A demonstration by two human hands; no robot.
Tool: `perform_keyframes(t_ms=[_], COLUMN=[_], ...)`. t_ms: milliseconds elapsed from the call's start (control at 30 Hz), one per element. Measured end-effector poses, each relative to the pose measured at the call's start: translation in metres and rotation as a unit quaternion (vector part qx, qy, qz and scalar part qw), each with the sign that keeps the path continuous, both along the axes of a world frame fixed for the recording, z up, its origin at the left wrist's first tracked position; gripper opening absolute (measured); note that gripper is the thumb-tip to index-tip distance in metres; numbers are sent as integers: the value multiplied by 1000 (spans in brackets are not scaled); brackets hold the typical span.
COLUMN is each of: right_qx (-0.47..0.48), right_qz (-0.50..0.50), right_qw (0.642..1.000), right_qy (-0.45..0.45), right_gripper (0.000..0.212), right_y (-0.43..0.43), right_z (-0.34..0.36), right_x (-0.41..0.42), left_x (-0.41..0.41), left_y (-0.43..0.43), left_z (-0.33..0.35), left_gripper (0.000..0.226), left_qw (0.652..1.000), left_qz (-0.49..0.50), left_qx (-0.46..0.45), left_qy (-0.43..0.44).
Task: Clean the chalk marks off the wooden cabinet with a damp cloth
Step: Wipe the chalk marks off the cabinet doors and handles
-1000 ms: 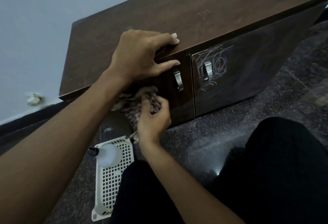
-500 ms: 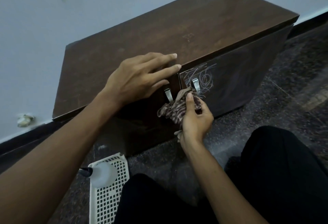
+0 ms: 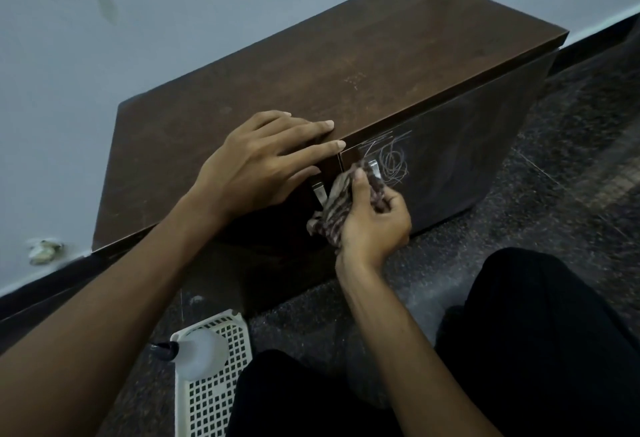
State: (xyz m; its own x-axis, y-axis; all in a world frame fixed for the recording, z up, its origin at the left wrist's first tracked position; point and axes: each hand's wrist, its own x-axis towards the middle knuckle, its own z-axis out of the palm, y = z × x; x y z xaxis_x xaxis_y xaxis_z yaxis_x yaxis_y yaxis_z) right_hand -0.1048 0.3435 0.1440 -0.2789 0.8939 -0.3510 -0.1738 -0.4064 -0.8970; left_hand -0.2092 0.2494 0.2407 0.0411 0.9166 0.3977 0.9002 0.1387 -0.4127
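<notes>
A low dark wooden cabinet (image 3: 311, 83) stands against the wall. White chalk scribbles (image 3: 393, 156) cover the upper left corner of its right door. My right hand (image 3: 372, 218) grips a bunched striped cloth (image 3: 334, 208) and presses it against that door beside the metal handle (image 3: 374, 168), at the left edge of the scribbles. My left hand (image 3: 266, 163) lies flat with straight fingers over the cabinet's front top edge, above the left door's handle (image 3: 318, 192).
A white perforated plastic basket (image 3: 211, 384) lies on the dark speckled floor (image 3: 571, 194) at bottom left, with a translucent spray bottle (image 3: 197, 350) in it. My knees in black trousers (image 3: 540, 350) fill the bottom right. A pale wall (image 3: 138, 21) runs behind the cabinet.
My right hand carried the cloth from the left door across to the right door and up against the chalk marks. My left hand's fingers straightened over the top edge.
</notes>
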Motion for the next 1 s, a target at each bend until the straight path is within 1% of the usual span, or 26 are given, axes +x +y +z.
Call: perform_keyframes(t_ms=[100,167,267,400,533,633,767,833,867,900,967,1000], right_qx=[-117,-155,-165,-147,-193,-214,-189,-154,-133,-108,-46,-19], right_qz=[2,-1,0,40,88,132,162,183,198,218,270,298], right_qw=[993,988,986,987,972,962,962,965,966,966,959,953], right_qy=[-8,-3,25,59,102,108,111,103,98,93,67,50], right_gripper=[26,26,23,24,32,34,37,35,32,29,29,29], right_y=[-3,-3,-4,-3,6,12,17,19,21,24,31,34], right_z=[-22,-28,-27,-26,-20,-20,-26,-29,-28,-27,-21,-17], right_x=[3,3,1,7,20,28,36,42,45,49,56,60], left_x=[1,1,0,0,1,5,11,20,31,46,90,113], left_y=[1,0,0,0,1,0,-1,-4,-5,-7,-10,-12], left_z=[-1,-1,-1,-1,1,2,6,-1,-10,-24,-62,-83], left_gripper=[32,32,32,33,33,34,42,44,42,38,29,24], left_qw=[1000,1000,1000,1000,1000,999,993,984,974,957,898,864], left_qz=[-2,-2,-3,-1,-2,18,58,98,131,166,225,248], left_qx=[6,6,5,7,9,12,51,104,162,235,366,404], left_qy=[-1,1,4,3,11,38,94,109,88,40,-97,-172])
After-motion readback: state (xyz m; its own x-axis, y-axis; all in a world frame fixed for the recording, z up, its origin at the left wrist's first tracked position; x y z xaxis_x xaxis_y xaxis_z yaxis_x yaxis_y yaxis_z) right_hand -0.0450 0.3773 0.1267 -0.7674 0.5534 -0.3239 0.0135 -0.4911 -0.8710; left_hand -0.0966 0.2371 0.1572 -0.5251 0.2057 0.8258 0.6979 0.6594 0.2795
